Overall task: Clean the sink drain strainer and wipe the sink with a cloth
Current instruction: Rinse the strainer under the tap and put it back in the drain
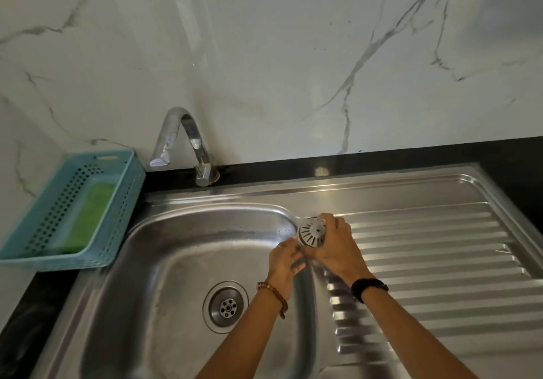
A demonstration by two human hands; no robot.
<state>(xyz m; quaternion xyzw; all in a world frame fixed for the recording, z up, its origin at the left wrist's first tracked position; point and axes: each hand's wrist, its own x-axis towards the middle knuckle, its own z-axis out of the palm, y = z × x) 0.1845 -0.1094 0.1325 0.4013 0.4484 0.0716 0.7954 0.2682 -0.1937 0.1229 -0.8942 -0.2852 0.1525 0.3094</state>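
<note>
Marble-veined wall panels back a black worktop that carries a stainless sink with a ribbed drainboard on its right. At the rim between basin and drainboard, near the basin's far right corner, the white slotted strainer is held up out of the sink, its underside facing the camera. The right hand is wrapped around it, fingers closed on its body; the left hand has its fingertips curled against the strainer's lower edge, seemingly picking at it, though I cannot tell whether it pinches anything. The open drain sits bare near the basin's front. This looks like the strainer-cleaning step; next would likely come a rinse, which calls for carrying it under the tap at the sink's back edge. At the worktop's left edge, a blue perforated basket holds a green cloth or scrubbing pad, untouched.
</note>
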